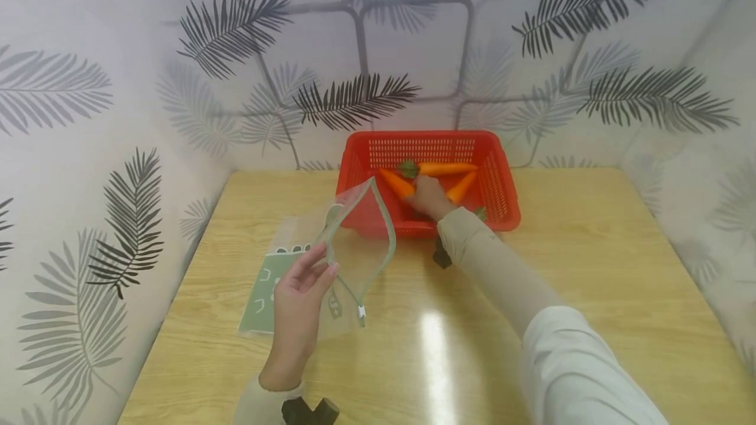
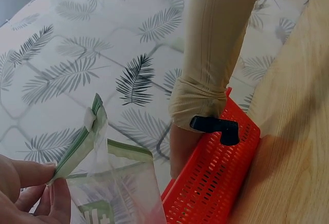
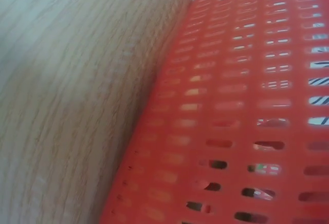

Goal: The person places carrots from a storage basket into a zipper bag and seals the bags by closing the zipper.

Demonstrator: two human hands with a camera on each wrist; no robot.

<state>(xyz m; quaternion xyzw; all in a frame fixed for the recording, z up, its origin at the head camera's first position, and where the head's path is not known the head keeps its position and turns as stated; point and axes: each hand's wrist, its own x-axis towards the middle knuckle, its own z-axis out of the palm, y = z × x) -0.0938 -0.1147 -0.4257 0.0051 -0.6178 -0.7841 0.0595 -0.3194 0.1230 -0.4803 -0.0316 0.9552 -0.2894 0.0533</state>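
Left hand [image 1: 296, 310]: fingers clamped on rim of bag [image 1: 335, 305], mouth agape. Right hand [image 1: 430, 197]: inside basket [image 1: 512, 215], among carrots [image 1: 447, 168]; fingers mostly hidden, hold cannot be told.

Perforated walls of a red basket [image 1: 509, 195] surround the carrots [image 1: 447, 168], leaving access from above, where a right sleeve [image 1: 502, 267] crosses the near rim and narrows the opening. A clear bag [image 1: 335, 300] overlaps the near-left corner; bare tabletop [image 1: 602, 267] extends rightward. Room beneath the right hand [image 1: 430, 197] is hard to judge.
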